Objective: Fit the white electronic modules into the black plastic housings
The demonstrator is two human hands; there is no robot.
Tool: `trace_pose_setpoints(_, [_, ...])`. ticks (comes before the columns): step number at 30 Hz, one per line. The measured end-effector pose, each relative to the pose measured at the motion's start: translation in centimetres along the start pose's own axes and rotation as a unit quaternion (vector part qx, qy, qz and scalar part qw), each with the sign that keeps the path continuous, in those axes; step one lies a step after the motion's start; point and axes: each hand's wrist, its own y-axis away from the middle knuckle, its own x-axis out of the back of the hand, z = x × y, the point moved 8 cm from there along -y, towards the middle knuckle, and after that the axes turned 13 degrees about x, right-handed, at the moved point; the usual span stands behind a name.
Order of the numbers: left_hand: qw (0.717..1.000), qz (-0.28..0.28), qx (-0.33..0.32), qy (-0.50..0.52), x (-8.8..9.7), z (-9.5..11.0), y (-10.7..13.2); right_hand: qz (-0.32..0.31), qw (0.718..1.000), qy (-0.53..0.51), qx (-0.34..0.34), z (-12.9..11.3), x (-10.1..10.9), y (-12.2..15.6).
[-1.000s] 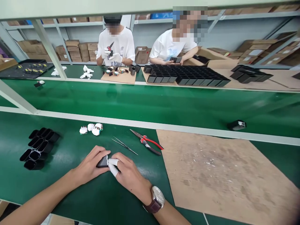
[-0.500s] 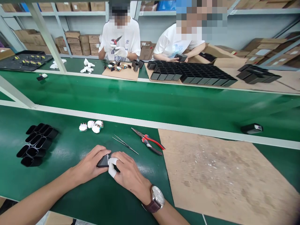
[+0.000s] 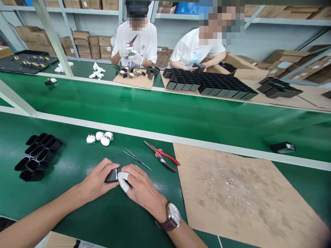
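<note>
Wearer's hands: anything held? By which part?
Left hand holds a black case by its opposite sides; the right hand is at its white-edged end, grip unclear.

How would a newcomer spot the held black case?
On the near green bench, left of the brown cardboard, find the wearer's left hand. It grips the black case. Unlike the grouped cases farther left, this one is held, white edge toward the right hand.

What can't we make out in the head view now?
Head view, all items:
- Inside of the black case: hidden by its own walls and the right hand.
- Time on the watch: too small.
- Any part between the co-worker's white gloves: too small.
- Near right corner of the cardboard sheet: cut off by the frame edge.
</note>
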Motion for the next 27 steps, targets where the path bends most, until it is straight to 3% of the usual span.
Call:
trace_pose_setpoints(5, [0.997, 0.037, 0.063, 0.034, 1.6, -0.5, -0.8, 0.039, 0.982, 0.17, -0.077, 3.7, 2.3, 1.3])
trace_pose_setpoints(8, [0.994, 0.047, 0.091, 0.045, 2.1, -0.7, -1.1, 0.019, 0.972, 0.215, -0.093, 5.2, 1.8, 1.8])
trace_pose_setpoints(17, [0.986, 0.093, 0.13, 0.042, 2.7, -1.8, -0.7, 0.01, 0.995, 0.072, -0.075, 0.9, 1.2, 0.6])
trace_pose_setpoints(21, [0.989, 0.102, 0.101, 0.042, 2.9, -1.1, -0.6, 0.002, 0.997, 0.021, -0.07, -0.2, 0.7, 0.5])
trace_pose_setpoints(27, [0.992, 0.111, 0.053, 0.024, 2.7, -0.3, -0.4, 0.003, 0.996, -0.004, -0.084, -0.1, -0.2, 0.7])
